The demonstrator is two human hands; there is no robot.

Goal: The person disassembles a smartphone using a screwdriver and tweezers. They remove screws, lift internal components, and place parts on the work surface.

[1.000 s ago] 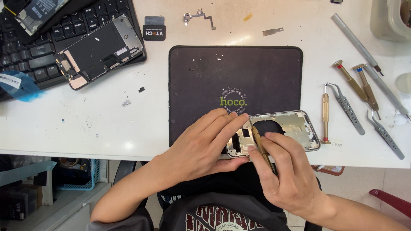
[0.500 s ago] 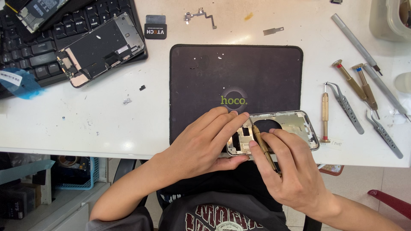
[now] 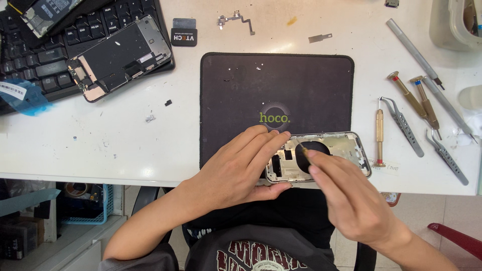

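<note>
The phone frame (image 3: 321, 156) lies at the near edge of the dark work mat (image 3: 276, 85), its near side overhanging the white table (image 3: 125, 135). The left hand (image 3: 241, 168) lies over the frame's left end, fingers spread flat and thumb hooked under the near edge, pinning it in place. Compared with a second ago, the right hand (image 3: 351, 200) has shifted: its fingertips now reach over the round opening in the frame, pinched around a thin tool (image 3: 301, 149) whose dark tip touches there, where earlier the tool stood more upright beside the left fingers. The frame itself has not moved. Screwdrivers (image 3: 416, 100) and tweezers (image 3: 401, 125) lie untouched to the right.
</note>
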